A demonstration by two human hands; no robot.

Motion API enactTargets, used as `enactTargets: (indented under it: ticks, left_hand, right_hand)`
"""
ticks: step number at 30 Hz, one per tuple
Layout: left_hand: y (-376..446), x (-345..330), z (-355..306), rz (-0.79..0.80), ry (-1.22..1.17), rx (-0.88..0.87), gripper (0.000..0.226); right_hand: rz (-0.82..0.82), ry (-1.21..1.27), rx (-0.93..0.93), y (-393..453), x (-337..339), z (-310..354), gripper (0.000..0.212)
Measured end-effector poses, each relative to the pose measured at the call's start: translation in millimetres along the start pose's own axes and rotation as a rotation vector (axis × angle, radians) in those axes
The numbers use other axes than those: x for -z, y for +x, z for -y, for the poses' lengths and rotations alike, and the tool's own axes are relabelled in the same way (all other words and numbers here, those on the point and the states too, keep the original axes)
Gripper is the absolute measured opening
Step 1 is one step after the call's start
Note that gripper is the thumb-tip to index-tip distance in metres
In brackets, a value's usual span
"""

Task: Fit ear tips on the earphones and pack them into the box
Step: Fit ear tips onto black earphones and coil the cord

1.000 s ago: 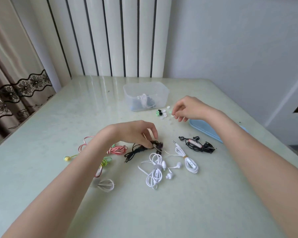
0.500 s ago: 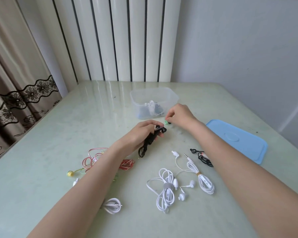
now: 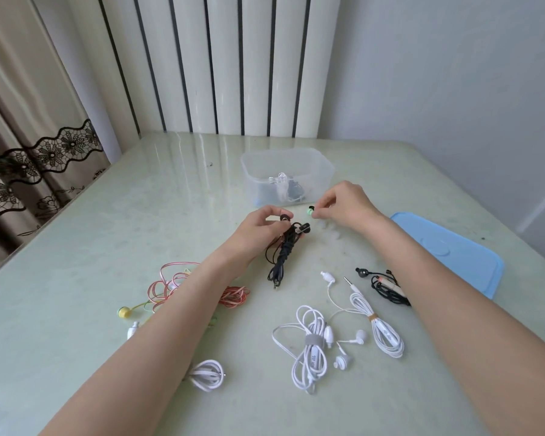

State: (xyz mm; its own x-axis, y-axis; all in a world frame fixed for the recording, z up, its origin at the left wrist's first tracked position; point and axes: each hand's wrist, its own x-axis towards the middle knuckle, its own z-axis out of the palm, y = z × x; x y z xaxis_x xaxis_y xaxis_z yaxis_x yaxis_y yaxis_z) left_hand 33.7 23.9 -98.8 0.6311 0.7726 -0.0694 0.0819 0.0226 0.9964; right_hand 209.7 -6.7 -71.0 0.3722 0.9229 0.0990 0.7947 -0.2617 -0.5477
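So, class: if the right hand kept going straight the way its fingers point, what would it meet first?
The right hand, pinching a green ear tip, points left toward the left hand and its black earbud. Probably that earbud first, though depth is unclear.

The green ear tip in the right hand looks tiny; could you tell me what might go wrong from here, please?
1. The right hand only pinches the green ear tip at its fingertips, so it could slip onto the glossy table.
2. The black earphones dangle from the left hand; the bundle might uncoil.
3. The clear ear tips near the right wrist could be knocked away.
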Motion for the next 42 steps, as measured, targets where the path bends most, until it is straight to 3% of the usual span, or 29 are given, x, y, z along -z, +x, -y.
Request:
enactTargets:
  ticks: [8, 10, 13, 18, 23, 31, 42]
  left_hand:
    - [-2.4, -3.3, -2.1, -0.023, 0.036, -0.030, 0.014]
    - [-0.8, -2.0, -0.3, -0.054, 0.084, -0.074, 0.012]
    - [0.3, 1.2, 1.2, -0.079, 0.116, -0.132, 0.011]
    - [-3.0, -1.9, -0.2, -0.130, 0.103, -0.125, 0.007]
    - [0.1, 1.8, -3.6, -0.177, -0.078, -0.079, 0.008]
    - [-0.7, 2.0, -4.1, -0.187, -0.185, -0.054, 0.011]
    - [-0.5, 2.5, -1.2, -0.179, -0.217, -0.043, 0.007]
  right_hand:
    - [-0.155, 0.102, 0.011, -3.1, 0.8, -3.1, 0.009]
    - [-0.157, 0.319, 0.024, -11.1, 0.1, 4.6, 0.008]
    - [-0.025, 0.739, 0.038, -27.3, -9.5, 17.7, 0.010]
    - [0.028, 1.039, -0.053, -37.3, -29.9, 16.2, 0.015]
    - [0.051, 1.253, -0.081, -36.1, -31.6, 16.7, 0.014]
    - [0.120, 1.298, -0.053, -36.5, -34.7, 17.3, 0.012]
    - [0.051, 1.211, -0.019, -35.5, -38.0, 14.4, 0.011]
